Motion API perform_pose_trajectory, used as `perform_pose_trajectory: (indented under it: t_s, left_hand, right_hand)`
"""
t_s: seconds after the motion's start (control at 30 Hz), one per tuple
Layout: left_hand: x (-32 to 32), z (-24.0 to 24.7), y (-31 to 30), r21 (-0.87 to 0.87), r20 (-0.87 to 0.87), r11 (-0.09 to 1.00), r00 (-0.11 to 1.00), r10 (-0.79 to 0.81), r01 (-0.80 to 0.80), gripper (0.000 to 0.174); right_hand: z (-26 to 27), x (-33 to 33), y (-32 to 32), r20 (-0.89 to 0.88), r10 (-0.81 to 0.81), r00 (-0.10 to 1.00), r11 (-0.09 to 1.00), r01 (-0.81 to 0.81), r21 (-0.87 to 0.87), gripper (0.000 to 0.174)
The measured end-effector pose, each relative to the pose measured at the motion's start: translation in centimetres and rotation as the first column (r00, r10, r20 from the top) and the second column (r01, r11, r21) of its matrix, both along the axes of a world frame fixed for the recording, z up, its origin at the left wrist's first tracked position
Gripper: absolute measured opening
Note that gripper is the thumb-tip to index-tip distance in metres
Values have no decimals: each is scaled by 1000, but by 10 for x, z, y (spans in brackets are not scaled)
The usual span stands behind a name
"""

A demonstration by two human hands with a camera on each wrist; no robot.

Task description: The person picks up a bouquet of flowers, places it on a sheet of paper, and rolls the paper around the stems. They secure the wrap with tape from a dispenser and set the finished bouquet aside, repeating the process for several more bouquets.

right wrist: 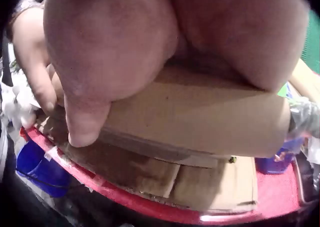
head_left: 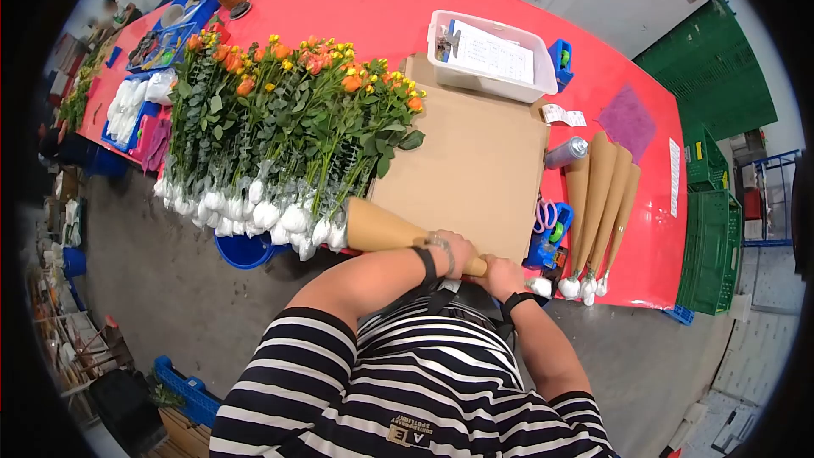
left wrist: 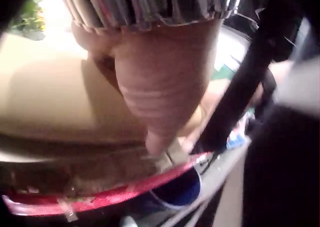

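Observation:
A rolled brown paper cone lies along the table's near edge, its wide mouth to the left and its narrow end to the right. My left hand grips it past the middle, palm over the paper. Close beside it, my right hand holds the narrow end, with the thumb bent down over the paper in the right wrist view. A white-wrapped stem end sticks out beyond the right hand; clear plastic film shows there. The cone's inside is hidden. Beneath the cone is a flat cardboard sheet.
Orange and yellow flower bunches with white-wrapped ends cover the table's left. Several finished paper cones lie at right, near a spray can, pink-handled scissors and a blue tape dispenser. A white bin stands behind the cardboard.

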State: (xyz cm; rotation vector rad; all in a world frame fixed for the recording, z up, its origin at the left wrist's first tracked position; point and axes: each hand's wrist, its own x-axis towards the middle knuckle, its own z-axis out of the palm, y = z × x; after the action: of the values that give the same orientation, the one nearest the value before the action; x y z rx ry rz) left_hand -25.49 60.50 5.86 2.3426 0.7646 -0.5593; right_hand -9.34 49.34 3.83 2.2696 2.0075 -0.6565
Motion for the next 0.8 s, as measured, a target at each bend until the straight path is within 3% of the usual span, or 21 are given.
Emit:
perform_pose_trajectory:
  t_s: [0.03,0.07,0.1,0.17,0.2,0.23,0.3,0.37,0.4,0.43,0.5,0.53,0.6,0.63,0.67,0.7,0.73,0.8]
  left_hand:
    - [-4,-18,-13,3,10,1000,1000,-8,8,35]
    - [-7,-39,-23,242,182,970,982,-52,7,33]
    - [-10,-35,-24,461,333,886,934,-129,-42,32]
    - [-12,-31,-14,356,340,934,933,-114,-16,28]
    - [-10,-16,-3,230,255,970,958,-134,75,28]
    - [-6,-7,5,90,172,984,971,-168,154,27]
    - [2,-2,18,49,131,975,967,-220,215,29]
    - [8,-3,28,-370,-29,906,972,-231,205,35]
    - [10,-4,29,-428,-64,875,959,-277,225,42]
    - [10,-6,25,-425,-55,873,956,-289,239,42]
    - [1,-6,11,-85,51,955,958,-281,284,40]
    - [-4,0,4,-19,35,966,966,-256,257,40]
    - [-8,-2,-3,32,70,957,954,-291,289,39]
    - [-8,-2,-3,86,102,950,946,-307,299,39]
    - [-6,-1,1,93,107,950,946,-307,298,39]
    - [-5,3,9,-84,72,946,948,-309,314,38]
    - [-4,7,14,-260,36,914,949,-313,311,37]
    - [-4,17,15,-332,-23,906,958,-286,263,35]
  right_hand:
    - [3,5,-1,-84,-23,996,994,14,-110,34]
    - [6,7,-1,-165,-56,985,976,19,-217,31]
    - [8,5,-5,-156,-60,986,976,25,-214,31]
    - [12,-3,-15,25,-39,999,986,34,166,29]
    - [9,-4,-19,68,-73,995,970,55,236,29]
    - [11,-6,-20,77,-74,994,971,54,232,29]
    - [15,-10,-23,145,-55,988,934,0,356,31]
    - [14,-11,-24,167,-37,985,934,-25,356,31]
    - [16,-11,-25,183,-12,983,935,-54,350,32]
    - [18,-13,-27,192,-24,981,936,-46,350,32]
    - [21,-22,-26,185,-143,972,989,149,-15,34]
    - [26,-25,-26,189,-158,969,986,164,-13,34]
    - [38,-29,-30,131,-119,984,969,144,-202,31]
    - [34,-30,-35,137,-124,983,969,150,-197,31]
    - [26,-31,-42,127,-139,982,990,138,17,32]
    - [25,-32,-44,114,-147,983,966,118,229,34]
    - [26,-29,-45,117,-141,983,966,111,232,34]
    - [27,-23,-47,163,-33,986,936,-27,350,34]
